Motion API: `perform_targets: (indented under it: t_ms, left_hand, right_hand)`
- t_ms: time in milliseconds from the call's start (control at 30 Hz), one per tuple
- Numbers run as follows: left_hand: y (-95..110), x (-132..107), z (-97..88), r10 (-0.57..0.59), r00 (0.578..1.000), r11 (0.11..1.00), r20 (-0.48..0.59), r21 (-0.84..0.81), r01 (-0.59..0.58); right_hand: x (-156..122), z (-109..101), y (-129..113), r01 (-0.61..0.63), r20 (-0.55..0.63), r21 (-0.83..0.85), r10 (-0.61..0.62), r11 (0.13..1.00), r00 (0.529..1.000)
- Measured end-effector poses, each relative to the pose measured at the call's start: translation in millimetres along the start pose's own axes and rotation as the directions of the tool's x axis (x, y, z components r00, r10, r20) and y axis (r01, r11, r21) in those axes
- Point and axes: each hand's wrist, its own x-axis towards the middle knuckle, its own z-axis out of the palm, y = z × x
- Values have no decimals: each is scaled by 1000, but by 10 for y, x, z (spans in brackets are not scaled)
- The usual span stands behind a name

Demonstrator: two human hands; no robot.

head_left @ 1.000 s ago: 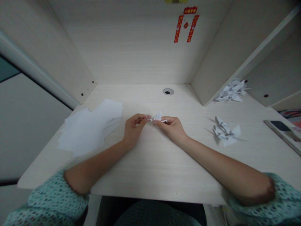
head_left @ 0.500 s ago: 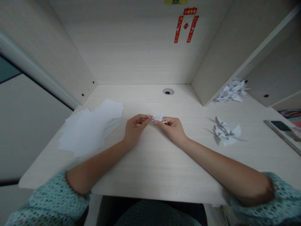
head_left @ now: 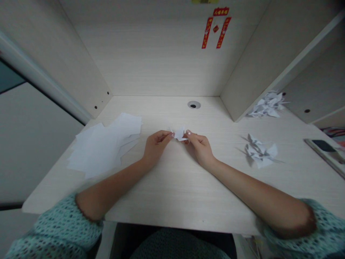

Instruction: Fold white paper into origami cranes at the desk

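A small folded piece of white paper (head_left: 179, 134) is held just above the middle of the pale wooden desk (head_left: 172, 194). My left hand (head_left: 155, 145) pinches its left end with curled fingers. My right hand (head_left: 199, 146) pinches its right end, thumb and forefinger pressed on the paper. Both forearms rest on the desk, with teal knitted sleeves pushed up near the desk's front edge.
A loose pile of white paper sheets (head_left: 104, 145) lies at the left. Folded paper cranes (head_left: 258, 151) lie at the right, and more paper cranes (head_left: 266, 105) sit on a shelf further back. A phone (head_left: 325, 146) lies at the far right. A cable hole (head_left: 194, 104) is near the back wall.
My right fingers have shifted up along the folded paper, and the paper has turned slightly between my hands. The arms stay where they were.
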Motion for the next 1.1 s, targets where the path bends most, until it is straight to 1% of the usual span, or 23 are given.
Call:
perform_targets:
  t_ms: [100, 267, 400, 533, 700, 800, 867, 967, 1033, 1100]
  left_hand:
    - [23, 0, 6, -20, 1000, 1000, -6, -11, 20]
    - [28, -1, 4, -24, 1000, 1000, -6, 5, 24]
    - [10, -8, 0, -11, 1000, 1000, 18, 26, 11]
    - [-3, -27, 2, 17, 999, 994, 28, 106, -20]
    - [4, -26, -6, 45, 998, 976, 43, 210, -53]
    - [-1, -8, -18, 66, 998, 970, 11, 232, -67]
    - [-7, -1, -23, 76, 997, 968, -10, 240, -71]
    - [-1, -10, -17, 85, 995, 970, -55, 235, -70]
    - [17, -28, -4, 126, 987, 962, -102, 257, -97]
    - [43, -52, 10, 184, 977, 933, -105, 332, -140]
  right_hand:
    - [4, -14, -9, 10, -50, 66, -6, 998, 999]
    - [7, -16, -44, -18, -86, 45, 22, 999, 996]
    - [15, -7, -39, -37, -120, 82, 47, 996, 992]
    - [30, -7, -14, -49, -150, 106, 65, 993, 987]
    - [35, -13, -13, -66, -118, 24, 68, 998, 991]
    - [14, -14, -22, 10, -94, -125, -21, 992, 995]
    - [-5, -18, -24, 73, -71, -234, -92, 969, 993]
    - [-26, -29, -28, 124, -52, -339, -150, 932, 987]
    - [-30, -39, -43, 166, -57, -387, -203, 907, 978]
    - [-30, -48, -74, 229, -51, -434, -278, 871, 959]
